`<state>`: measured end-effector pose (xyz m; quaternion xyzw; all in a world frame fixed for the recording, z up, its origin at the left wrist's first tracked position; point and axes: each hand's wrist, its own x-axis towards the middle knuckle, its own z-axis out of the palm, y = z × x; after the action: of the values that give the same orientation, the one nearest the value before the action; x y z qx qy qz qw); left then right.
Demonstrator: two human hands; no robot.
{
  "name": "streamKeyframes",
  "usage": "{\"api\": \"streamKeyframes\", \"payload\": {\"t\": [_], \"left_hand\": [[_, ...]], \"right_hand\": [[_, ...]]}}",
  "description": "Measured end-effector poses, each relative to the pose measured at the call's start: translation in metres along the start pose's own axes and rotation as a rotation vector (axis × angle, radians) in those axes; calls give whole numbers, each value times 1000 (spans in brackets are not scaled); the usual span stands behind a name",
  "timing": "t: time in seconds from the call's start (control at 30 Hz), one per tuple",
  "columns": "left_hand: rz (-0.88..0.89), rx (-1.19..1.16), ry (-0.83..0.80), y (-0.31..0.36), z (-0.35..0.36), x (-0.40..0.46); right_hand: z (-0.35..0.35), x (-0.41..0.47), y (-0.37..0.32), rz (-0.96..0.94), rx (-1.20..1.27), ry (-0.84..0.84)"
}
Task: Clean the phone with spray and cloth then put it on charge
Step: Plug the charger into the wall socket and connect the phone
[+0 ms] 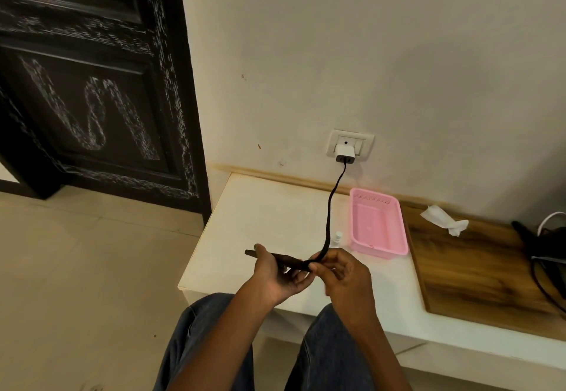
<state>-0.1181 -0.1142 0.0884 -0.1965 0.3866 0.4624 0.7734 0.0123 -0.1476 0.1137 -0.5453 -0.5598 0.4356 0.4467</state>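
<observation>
Phone is held edge-on and nearly level above the near edge of the table, gripped from below by the left hand, whose thumb is laid over the far end and whose fingers are curled under the body. Its near end is met by the right hand, which is closed with pinched fingertips on the end of the black cable; whether the plug is seated in the phone cannot be told, since the joint is hidden by the fingers. Below both hands, knees in blue jeans are seen. From the right hand the cable is carried up and away in a curve to the white charger, which is plugged into the wall socket well beyond the hands. Just beyond the right hand a small white spray bottle is stood on the table, touching or nearly touching the pink basket set beyond and to the right of that hand. Farther right, past the basket, a crumpled white cloth is laid on a wooden board, and dark cables are seen at the frame's right edge. Far to the left of the hands a dark door marked with chalk is seen above the tiled floor.
</observation>
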Motion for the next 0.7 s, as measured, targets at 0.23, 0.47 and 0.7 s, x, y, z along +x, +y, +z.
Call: {"api": "streamKeyframes", "payload": {"t": [0.23, 0.47, 0.7], "left_hand": [[-12, -12, -1, -2, 4, -2], [-47, -13, 10, -1, 7, 1], [-136, 10, 2, -1, 13, 6]], "right_hand": [[0, -1, 1, -33, -22, 32], [-4, 2, 3, -27, -51, 15], [-5, 4, 3, -51, -100, 28]]}}
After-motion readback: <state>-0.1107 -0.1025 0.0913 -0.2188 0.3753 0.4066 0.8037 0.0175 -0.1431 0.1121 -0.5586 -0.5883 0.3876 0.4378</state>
